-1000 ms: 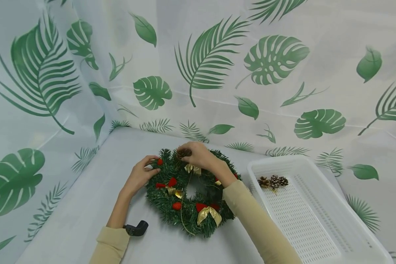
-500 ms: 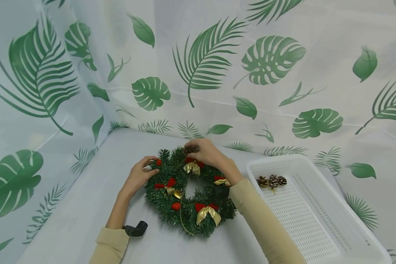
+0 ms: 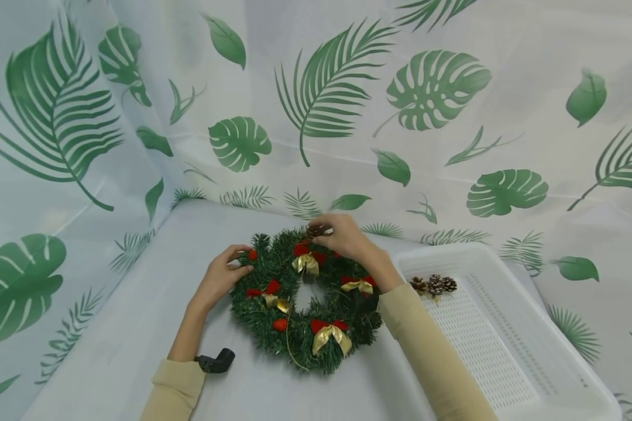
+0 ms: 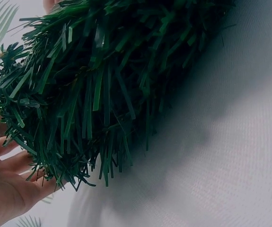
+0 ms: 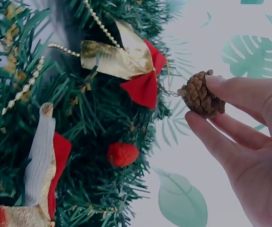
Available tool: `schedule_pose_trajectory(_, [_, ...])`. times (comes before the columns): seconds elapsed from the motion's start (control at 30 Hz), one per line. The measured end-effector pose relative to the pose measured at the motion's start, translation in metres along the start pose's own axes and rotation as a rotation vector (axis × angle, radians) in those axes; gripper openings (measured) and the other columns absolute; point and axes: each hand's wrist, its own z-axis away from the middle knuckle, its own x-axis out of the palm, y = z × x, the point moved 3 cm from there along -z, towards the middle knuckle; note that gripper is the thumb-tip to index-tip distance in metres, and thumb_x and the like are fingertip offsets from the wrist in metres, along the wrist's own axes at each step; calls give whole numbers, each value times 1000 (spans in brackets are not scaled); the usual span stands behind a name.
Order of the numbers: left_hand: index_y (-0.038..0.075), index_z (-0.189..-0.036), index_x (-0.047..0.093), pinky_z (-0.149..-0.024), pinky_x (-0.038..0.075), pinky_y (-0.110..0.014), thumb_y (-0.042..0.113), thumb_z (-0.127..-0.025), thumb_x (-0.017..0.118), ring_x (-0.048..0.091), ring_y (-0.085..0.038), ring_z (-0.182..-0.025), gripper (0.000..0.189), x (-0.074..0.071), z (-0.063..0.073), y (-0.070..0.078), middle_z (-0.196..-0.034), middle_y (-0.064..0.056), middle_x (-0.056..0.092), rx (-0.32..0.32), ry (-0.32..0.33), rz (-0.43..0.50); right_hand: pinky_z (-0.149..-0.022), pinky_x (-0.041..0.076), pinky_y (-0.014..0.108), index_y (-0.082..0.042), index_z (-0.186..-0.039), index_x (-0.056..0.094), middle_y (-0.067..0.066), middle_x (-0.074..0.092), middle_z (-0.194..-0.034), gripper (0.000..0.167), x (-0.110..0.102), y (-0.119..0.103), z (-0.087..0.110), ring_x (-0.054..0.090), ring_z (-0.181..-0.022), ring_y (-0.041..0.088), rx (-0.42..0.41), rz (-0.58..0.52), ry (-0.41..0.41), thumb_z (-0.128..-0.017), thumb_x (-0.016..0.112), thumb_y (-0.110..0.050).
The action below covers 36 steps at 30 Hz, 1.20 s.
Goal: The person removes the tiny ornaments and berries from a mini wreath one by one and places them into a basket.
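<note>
Pinching pinecone [image 5: 199, 97], right hand [image 3: 343, 236] by wreath [image 3: 263, 272] top, mid-frame; left hand [image 3: 220, 276] spread against edge; apparently positioning cone, needs precise seating.

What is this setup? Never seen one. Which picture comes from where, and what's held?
There's no robot here, just a person working bare-handed. The wide picture comes from a camera worn on the head; the two close-ups come from one worn on each wrist. On the white table lies a green wreath trimmed with red and gold bows. Beside it, to the right, a white basket holds some pine cones. The right hand pinches another pine cone at the wreath's far edge; the left hand holds the wreath's left edge.
</note>
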Motion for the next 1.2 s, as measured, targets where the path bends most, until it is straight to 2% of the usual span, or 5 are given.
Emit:
schedule_pose_trajectory(0.33, [12, -152, 47, -102, 51, -58, 18, -102, 66, 54, -47, -134, 54, 0, -1, 1, -160, -24, 38, -1, -3, -10, -90, 61, 43, 0, -132, 68, 18, 70, -128, 37, -7, 1, 11, 72, -110, 33, -24, -6, 3, -96, 74, -9])
schedule_pose_trajectory(0.73, [13, -151, 48, -103, 51, -58, 20, -102, 66, 53, -48, -135, 53, 2, 1, 0, -160, -24, 39, -1, -5, -13, -91, 60, 44, -2, -133, 68, 19, 67, -134, 38, -23, 11, 30, 70, -114, 35, 44, -8, 27, -96, 73, -11])
schedule_pose_trajectory(1.0, [13, -151, 47, -103, 51, -58, 21, -103, 66, 51, -49, -137, 53, 2, 3, 0, -160, -24, 39, -8, -4, -12, -89, 61, 44, 0, -130, 69, 21, 69, -129, 36, -32, 23, 47, 71, -110, 36, 46, -19, 57, -95, 74, -7])
schedule_pose_trajectory(1.2, [15, -151, 48, -104, 50, -59, 22, -103, 66, 49, -49, -138, 53, 2, 3, 2, -160, -25, 38, -7, -8, -10, -91, 61, 45, 1, -131, 68, 21, 69, -129, 36, -41, 34, 58, 70, -113, 38, 81, -46, 50, -96, 72, -6])
